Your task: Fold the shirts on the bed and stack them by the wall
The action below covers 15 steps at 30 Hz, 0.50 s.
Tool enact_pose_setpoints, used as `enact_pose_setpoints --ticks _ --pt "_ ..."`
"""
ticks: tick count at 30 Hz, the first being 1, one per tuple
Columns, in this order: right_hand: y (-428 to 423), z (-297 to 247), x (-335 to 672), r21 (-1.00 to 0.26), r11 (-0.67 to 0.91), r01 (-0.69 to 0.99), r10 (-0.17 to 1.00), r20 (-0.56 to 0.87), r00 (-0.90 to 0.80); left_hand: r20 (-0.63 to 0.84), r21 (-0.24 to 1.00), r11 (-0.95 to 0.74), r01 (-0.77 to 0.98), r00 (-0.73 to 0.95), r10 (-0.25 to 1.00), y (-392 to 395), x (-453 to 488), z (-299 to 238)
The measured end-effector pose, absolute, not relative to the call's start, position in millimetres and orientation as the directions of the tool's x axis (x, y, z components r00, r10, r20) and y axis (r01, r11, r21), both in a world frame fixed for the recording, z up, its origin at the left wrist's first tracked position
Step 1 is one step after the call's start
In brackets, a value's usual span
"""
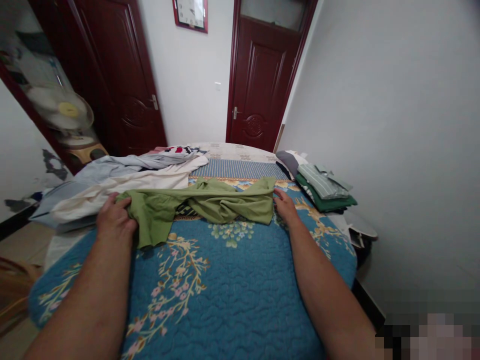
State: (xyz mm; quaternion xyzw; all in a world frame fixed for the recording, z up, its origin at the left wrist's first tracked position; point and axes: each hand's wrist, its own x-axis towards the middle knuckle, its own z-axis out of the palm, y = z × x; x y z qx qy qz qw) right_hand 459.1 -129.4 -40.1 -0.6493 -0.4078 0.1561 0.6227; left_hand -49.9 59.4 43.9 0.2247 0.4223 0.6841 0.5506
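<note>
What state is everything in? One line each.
green garment, stretched sideways, creased
left hand, fingers closed on garment's left end
right hand, fingers at garment's right edge, grip unclear
loose clothes, heaped, unfolded
clothes stack, folded
blue quilt, spread out
left door, open or shut unclear
right door, looks shut
fan, on/off unclear

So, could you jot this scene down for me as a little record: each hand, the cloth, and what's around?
Left hand: grips one end of the green garment
Right hand: fingers at the opposite end; firmness of grip unclear
Garment state: stretched sideways between the hands, wrinkled, one part hanging lower near the left hand
Surface: blue quilted cover with flower patterns
Left side: loose heap of clothes
Right side: stack of folded clothes
Background: wall clock
</note>
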Motion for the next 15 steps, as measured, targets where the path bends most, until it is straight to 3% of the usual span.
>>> enact_pose_setpoints --ticks 5,15 --pt "-123.0 -42.4 455.0 -0.892 0.198 0.406 0.697 0.419 0.582 -0.134 0.833 -0.050 -0.551 -0.289 0.948 60.0 -46.8 44.4" --pt "-132.0 -25.2 449.2 -0.925 0.019 0.379 0.536 0.329 0.777 -0.180 0.835 -0.002 -0.550 -0.277 0.944 51.0 -45.4 55.7"
